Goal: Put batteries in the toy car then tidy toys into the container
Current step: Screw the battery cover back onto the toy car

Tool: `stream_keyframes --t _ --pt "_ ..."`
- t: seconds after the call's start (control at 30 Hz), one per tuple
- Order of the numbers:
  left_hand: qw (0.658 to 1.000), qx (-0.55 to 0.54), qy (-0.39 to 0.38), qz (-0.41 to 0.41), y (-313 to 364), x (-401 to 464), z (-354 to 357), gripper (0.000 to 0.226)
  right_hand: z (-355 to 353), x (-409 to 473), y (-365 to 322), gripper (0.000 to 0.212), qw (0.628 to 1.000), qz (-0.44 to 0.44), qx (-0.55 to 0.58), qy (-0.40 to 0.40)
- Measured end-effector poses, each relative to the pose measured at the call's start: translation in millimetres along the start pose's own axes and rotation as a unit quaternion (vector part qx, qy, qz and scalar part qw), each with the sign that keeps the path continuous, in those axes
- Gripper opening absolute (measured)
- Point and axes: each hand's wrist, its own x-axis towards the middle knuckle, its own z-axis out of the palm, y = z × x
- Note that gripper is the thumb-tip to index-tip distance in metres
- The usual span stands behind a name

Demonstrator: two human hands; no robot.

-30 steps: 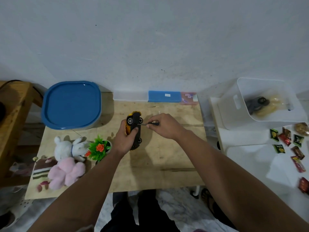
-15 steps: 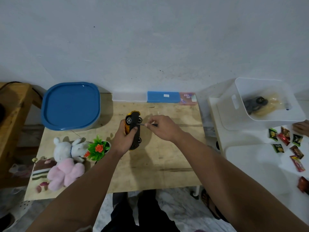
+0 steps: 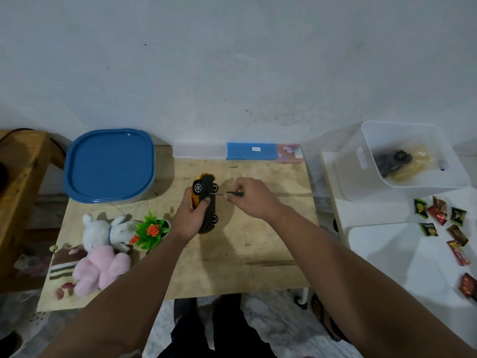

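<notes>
A yellow toy car [image 3: 206, 200] with a black underside is held on its side above the wooden table [image 3: 258, 241] by my left hand [image 3: 189, 218], its underside turned to the right. My right hand [image 3: 250, 197] grips a small screwdriver [image 3: 228, 193], whose tip touches the car's underside near the upper wheels. A container with a blue lid [image 3: 109, 165] stands at the table's back left. A white plush rabbit [image 3: 103, 232] and a pink plush toy [image 3: 102, 270] lie at the front left, beside a small fake plant [image 3: 152, 229].
A white bin [image 3: 402, 182] holding a dark toy car and a yellowish item sits on a white surface at the right, with several snack packets [image 3: 438, 215] in front of it. A blue box [image 3: 251, 151] lies along the wall. A wooden shelf [image 3: 18, 177] stands at the left.
Both hands stay at the car; the right hand with the screwdriver has shifted slightly. The view has barely moved.
</notes>
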Motion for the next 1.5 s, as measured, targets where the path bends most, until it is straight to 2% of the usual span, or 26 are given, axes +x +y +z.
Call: stream_keyframes --t 0.07,0.2,0.33,0.43,0.53,0.67,0.8,0.97,1.17,1.27,1.4,1.5 --pt "1.0 -0.008 -0.005 -0.008 -1.0 -1.7 -1.6 0.029 1.1 -1.0 -2.4 0.026 1.0 -0.012 -0.013 -0.004" --pt "1.0 -0.007 0.001 -0.006 1.0 -2.9 -2.2 0.03 3.5 -1.3 -5.5 0.018 1.0 0.016 0.007 0.004" --pt "1.0 -0.014 -0.002 -0.008 0.2 -4.1 -5.2 0.028 -1.1 -0.8 -11.6 0.022 1.0 -0.013 -0.009 -0.012" --pt "1.0 -0.017 -0.006 -0.011 0.7 -6.1 -5.9 0.027 1.0 -0.6 -12.6 0.016 1.0 -0.003 -0.009 -0.019" --pt "1.0 -0.021 -0.007 -0.018 2.1 -6.3 -6.7 0.026 3.2 0.6 -11.8 0.018 1.0 0.021 0.013 -0.013" --pt "1.0 -0.004 -0.002 -0.008 2.6 -7.3 -8.5 0.027 -2.4 0.1 -17.5 0.02 1.0 -0.008 -0.002 -0.018" --pt "1.0 0.003 -0.002 -0.009 6.3 -8.2 -6.1 0.026 0.6 0.6 -15.6 0.019 0.999 0.028 0.017 -0.011" --pt "1.0 -0.006 -0.003 -0.005 4.1 -7.7 -8.1 0.027 -1.0 2.1 -18.1 0.025 1.0 0.009 -0.005 -0.005" --pt "1.0 -0.006 -0.005 -0.012 1.4 -5.4 -8.5 0.025 2.9 1.8 -16.4 0.019 0.999 0.028 0.028 -0.005" --pt "1.0 -0.014 -0.011 -0.016 -1.3 -5.2 -9.9 0.03 0.9 2.3 -19.0 0.026 1.0 0.01 -0.001 -0.011" --pt "1.0 -0.014 -0.009 -0.013 0.2 -5.7 -9.1 0.031 -0.4 -0.1 -20.8 0.016 0.999 0.027 0.025 -0.007" --pt "1.0 -0.015 -0.009 -0.015 0.6 -5.4 -9.4 0.033 -0.8 2.3 -21.1 0.023 0.999 0.024 0.021 -0.005"
